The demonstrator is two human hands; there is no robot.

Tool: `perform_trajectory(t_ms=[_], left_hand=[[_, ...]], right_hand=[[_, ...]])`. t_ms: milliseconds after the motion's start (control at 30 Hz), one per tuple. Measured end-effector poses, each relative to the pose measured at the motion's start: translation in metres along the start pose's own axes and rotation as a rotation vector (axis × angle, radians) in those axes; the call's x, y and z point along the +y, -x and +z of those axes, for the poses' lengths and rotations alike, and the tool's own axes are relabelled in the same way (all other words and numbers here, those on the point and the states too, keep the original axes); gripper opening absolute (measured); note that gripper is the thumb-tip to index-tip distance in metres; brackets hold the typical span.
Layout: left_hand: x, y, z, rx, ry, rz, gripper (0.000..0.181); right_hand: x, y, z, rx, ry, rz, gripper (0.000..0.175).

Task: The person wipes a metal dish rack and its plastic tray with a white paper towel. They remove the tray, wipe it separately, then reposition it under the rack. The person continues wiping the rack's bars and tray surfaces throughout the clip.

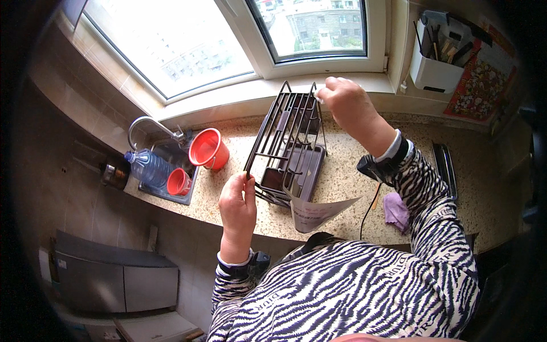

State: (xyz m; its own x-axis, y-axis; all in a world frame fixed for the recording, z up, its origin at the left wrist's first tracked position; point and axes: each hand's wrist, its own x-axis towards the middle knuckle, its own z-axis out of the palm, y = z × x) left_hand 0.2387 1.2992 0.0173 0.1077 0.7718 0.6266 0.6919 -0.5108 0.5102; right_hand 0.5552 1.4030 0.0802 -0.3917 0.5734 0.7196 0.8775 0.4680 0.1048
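Observation:
A black wire dish rack point(273, 156) stands on the speckled stone countertop point(342, 184) in front of me. My left hand point(237, 201) pinches the rack's near left corner between thumb and fingers. At the far right end, my right hand point(345, 98) has its fingers curled around a small white cloth or tissue, pressed to the top of the rack's end loop. A dark tray point(314, 177) lies in the rack's lower part. From its near side hangs a sheet with printing point(316, 213), bent outward.
On the left, a sink point(193, 188) with a curved faucet point(149, 119) holds a large clear plastic bottle point(151, 169) and a small red container point(178, 181). A red bucket point(209, 148) stands beside it. Rightward lie a purple cloth point(396, 211) and a black cord point(368, 209). A white utensil holder point(436, 72) hangs on the wall.

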Motion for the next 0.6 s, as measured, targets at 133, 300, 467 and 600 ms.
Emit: perform_trajectory(t_ms=[133,300,467,600], left_hand=[[0.002,-0.001,0.001,0.002,0.000,-0.002,0.011],[0.003,-0.002,0.000,0.002,0.000,0.004,0.011],[0.002,-0.001,0.000,0.006,-0.007,0.001,0.012],[0.006,0.001,0.000,-0.009,0.053,-0.093,0.010]], right_hand=[[-0.017,0.010,-0.007,0.176,-0.606,0.165,0.018],[-0.028,0.015,0.003,0.152,-0.615,0.066,0.016],[-0.024,0.021,0.009,0.116,-0.462,0.007,0.014],[-0.022,0.020,0.004,0.045,-0.299,-0.085,0.017]])
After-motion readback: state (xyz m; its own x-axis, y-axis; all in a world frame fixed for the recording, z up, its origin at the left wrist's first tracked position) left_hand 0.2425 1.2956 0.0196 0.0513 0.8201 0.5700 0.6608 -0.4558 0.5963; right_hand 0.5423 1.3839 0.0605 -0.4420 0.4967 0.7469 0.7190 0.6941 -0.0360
